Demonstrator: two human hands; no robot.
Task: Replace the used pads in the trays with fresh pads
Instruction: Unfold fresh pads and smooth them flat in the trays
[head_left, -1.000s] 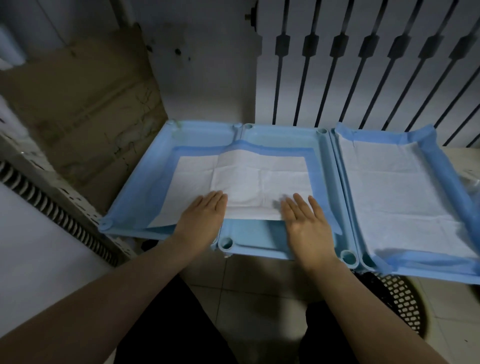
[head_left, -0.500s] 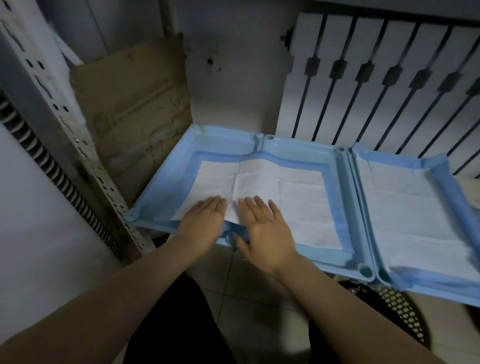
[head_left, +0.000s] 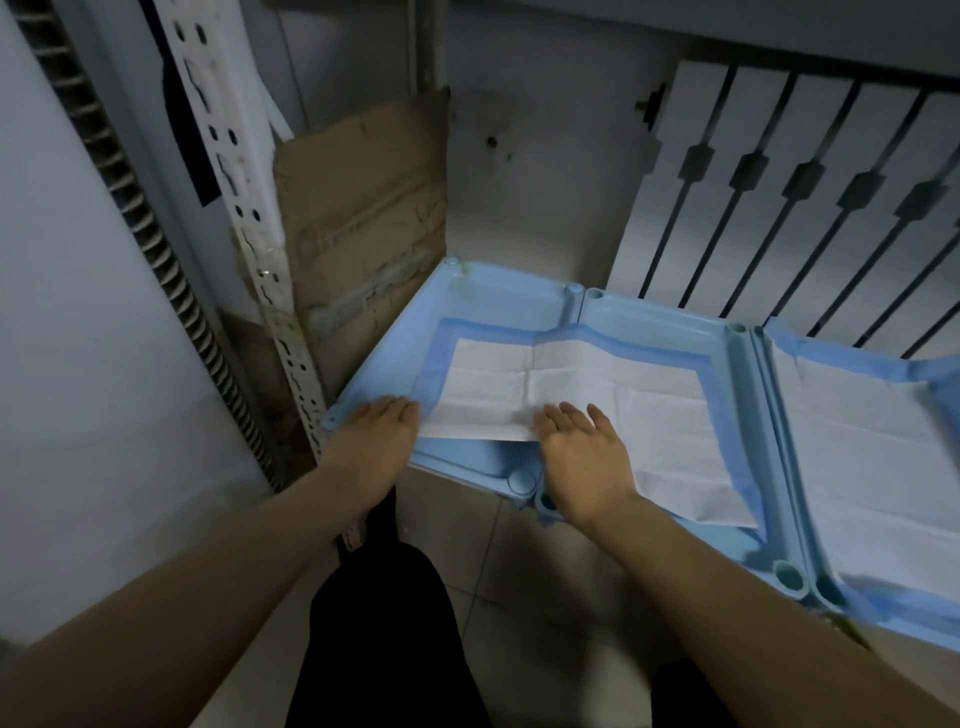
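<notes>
- Well left of the left hand: a perforated metal upright slants up out of my view. A sheet of cardboard stands just right of it, against the wall beyond the hand.
- Left hand: palm down, fingers straight and close together, holding nothing. It lies flat on the near left corner of the left tray, fingertips at the left edge of the pad.
- Between the hands: the pad's white middle, creased by fold lines. Its near edge stops short of the tray's front rim.
- Right hand: palm down, fingers straight and a little spread, pressing on the pad and gripping nothing. It sits over the seam where the left tray meets the middle tray.
- The pad spans both trays. Its blue border shows beyond and to the right of the right hand.
- Right of the right hand: a third tray touches the middle one. A second pad is spread in it, blue edges riding up at the rim.
- Beyond that: a white panel with dark bars.
</notes>
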